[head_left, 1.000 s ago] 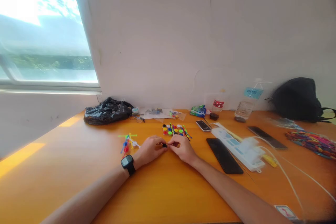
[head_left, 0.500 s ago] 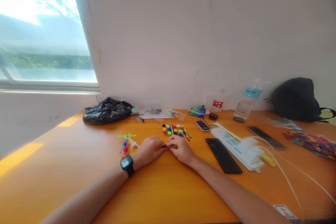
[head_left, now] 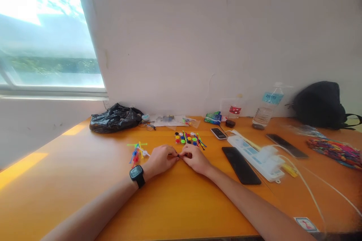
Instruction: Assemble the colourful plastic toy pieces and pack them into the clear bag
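Left hand (head_left: 161, 159) and right hand (head_left: 195, 158) meet fingertip to fingertip, pinched together on small black piece (head_left: 178, 155) for fine control; coloured caps (head_left: 186, 139) just beyond grip, within reach; assembled stick figure (head_left: 137, 152) set aside left of it

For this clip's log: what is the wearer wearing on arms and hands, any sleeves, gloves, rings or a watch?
Both forearms are bare as far as the frame shows, with no sleeves in view. The left hand and right hand wear no gloves. On the left wrist sits a black smartwatch with a dark rectangular face and black strap. The right wrist carries nothing. Rings cannot be made out at this size.
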The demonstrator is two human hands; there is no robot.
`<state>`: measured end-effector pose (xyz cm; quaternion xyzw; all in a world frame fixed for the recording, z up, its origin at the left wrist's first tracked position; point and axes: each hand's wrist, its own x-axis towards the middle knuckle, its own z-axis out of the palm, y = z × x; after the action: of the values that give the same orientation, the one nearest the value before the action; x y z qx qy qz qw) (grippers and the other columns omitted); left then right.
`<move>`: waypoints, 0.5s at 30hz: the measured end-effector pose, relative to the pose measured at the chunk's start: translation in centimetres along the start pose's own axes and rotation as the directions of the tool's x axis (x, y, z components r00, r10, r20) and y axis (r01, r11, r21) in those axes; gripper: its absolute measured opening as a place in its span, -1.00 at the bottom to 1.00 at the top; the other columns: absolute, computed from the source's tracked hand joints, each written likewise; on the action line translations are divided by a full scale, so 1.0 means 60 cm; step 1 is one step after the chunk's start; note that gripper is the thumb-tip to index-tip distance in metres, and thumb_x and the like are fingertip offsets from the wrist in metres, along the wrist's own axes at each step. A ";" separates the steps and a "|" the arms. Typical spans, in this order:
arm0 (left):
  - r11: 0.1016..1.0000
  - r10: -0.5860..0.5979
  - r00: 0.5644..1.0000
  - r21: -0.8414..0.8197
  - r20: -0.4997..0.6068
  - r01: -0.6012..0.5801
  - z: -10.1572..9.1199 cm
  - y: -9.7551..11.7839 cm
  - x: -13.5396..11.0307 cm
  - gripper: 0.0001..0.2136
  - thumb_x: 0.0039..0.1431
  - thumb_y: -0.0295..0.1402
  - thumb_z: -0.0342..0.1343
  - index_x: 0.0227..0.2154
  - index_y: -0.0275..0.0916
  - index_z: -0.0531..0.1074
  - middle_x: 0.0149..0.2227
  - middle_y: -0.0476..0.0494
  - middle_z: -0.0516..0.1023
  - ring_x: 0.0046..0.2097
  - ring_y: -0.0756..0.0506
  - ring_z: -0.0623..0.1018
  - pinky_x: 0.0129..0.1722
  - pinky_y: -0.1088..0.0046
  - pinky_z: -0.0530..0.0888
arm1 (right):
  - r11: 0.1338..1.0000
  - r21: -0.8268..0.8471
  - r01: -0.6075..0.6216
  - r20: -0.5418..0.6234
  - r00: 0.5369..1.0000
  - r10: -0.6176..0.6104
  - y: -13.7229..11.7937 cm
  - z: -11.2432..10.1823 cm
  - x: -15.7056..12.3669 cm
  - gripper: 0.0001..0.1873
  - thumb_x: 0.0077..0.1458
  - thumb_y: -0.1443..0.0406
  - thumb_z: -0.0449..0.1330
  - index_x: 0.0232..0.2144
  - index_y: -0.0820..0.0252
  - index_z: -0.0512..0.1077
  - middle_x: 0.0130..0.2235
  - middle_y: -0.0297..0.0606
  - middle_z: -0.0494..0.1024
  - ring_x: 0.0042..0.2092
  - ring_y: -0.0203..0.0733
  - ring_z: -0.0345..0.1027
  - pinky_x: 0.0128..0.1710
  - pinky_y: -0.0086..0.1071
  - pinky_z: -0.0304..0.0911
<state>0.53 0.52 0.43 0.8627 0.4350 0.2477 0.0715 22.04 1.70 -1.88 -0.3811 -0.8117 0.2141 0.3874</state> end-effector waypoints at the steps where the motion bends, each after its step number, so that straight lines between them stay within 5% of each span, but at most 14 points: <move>1: 1.000 0.015 1.000 0.004 -0.002 -0.015 0.000 0.000 0.000 -0.85 0.30 -0.27 0.14 -0.32 -0.11 0.60 -0.30 -0.06 0.65 -0.23 -0.13 0.58 -0.28 0.43 0.33 | 1.000 -0.006 0.004 -0.008 1.000 -0.004 -0.001 0.000 -0.001 -0.88 0.12 0.42 0.24 -0.43 0.17 0.56 -0.35 -0.29 0.49 -0.33 -0.24 0.36 -0.34 -0.41 0.21; 5: 0.991 0.124 0.991 0.055 -0.044 -0.121 -0.003 -0.002 -0.001 -0.84 0.34 -0.22 0.12 -0.26 -0.11 0.57 -0.26 -0.10 0.63 -0.16 -0.16 0.54 -0.18 0.36 0.35 | 0.998 -0.059 -0.003 -0.018 1.000 0.002 -0.003 -0.003 -0.004 -0.90 0.18 0.36 0.22 -0.34 0.16 0.56 -0.34 -0.28 0.50 -0.32 -0.22 0.36 -0.32 -0.39 0.22; 8: 0.982 0.099 0.989 0.174 -0.108 -0.080 -0.018 -0.008 0.001 -0.79 0.38 -0.16 0.06 -0.21 -0.12 0.54 -0.17 -0.15 0.60 -0.06 -0.21 0.50 -0.07 0.26 0.35 | 0.995 -0.093 -0.036 -0.014 0.999 0.035 -0.002 -0.005 -0.004 -0.92 0.18 0.35 0.23 -0.34 0.16 0.54 -0.35 -0.28 0.49 -0.33 -0.21 0.34 -0.33 -0.38 0.22; 11: 0.930 -0.069 0.980 0.343 -0.189 0.132 -0.043 -0.031 0.003 -0.71 0.38 -0.10 0.01 -0.08 -0.16 0.50 -0.02 -0.27 0.55 0.04 -0.32 0.43 0.01 0.09 0.32 | 0.993 -0.107 -0.059 -0.011 0.998 0.058 -0.002 -0.007 -0.004 -0.92 0.19 0.35 0.22 -0.35 0.16 0.53 -0.34 -0.28 0.48 -0.35 -0.22 0.33 -0.34 -0.38 0.22; 13: 0.844 -0.268 0.935 0.411 -0.233 0.345 -0.061 -0.061 -0.001 -0.63 0.36 -0.04 0.00 -0.05 -0.23 0.49 0.03 -0.40 0.49 0.07 -0.40 0.41 -0.04 0.04 0.36 | 0.992 -0.109 -0.055 -0.007 0.998 0.055 -0.003 -0.008 -0.004 -0.90 0.20 0.36 0.21 -0.34 0.17 0.53 -0.32 -0.27 0.48 -0.33 -0.22 0.34 -0.31 -0.37 0.22; 15: 0.791 -0.416 0.897 0.427 -0.150 0.438 -0.077 -0.097 -0.008 -0.60 0.36 -0.03 -0.01 -0.12 -0.27 0.52 -0.09 -0.42 0.51 -0.02 -0.39 0.47 -0.09 0.07 0.39 | 0.994 -0.101 -0.044 -0.004 0.999 0.044 -0.004 -0.008 -0.004 -0.89 0.21 0.39 0.18 -0.32 0.17 0.52 -0.29 -0.26 0.49 -0.31 -0.21 0.35 -0.28 -0.36 0.24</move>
<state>-6.13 3.28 2.27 0.7287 0.6651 0.1385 -0.0866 22.41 1.37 -1.53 -0.4182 -0.8126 0.1808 0.3636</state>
